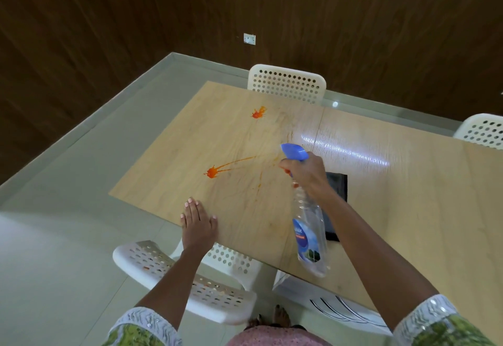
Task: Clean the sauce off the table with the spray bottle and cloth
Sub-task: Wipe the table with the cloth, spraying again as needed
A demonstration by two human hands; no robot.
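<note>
Seen from above, the right hand [304, 175] grips the neck of a clear spray bottle [309, 234] with a blue nozzle, held over a wooden bench [408, 209]. The left hand [197, 223] lies flat with straight fingers on the bench's near edge. Two orange sauce splats [213, 172] mark the wood beyond it. A dark cloth [337, 185] lies on the bench, partly hidden behind the right arm.

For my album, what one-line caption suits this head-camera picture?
Right hand aims a spray bottle at orange sauce on the table, left hand flat on its edge.
</note>
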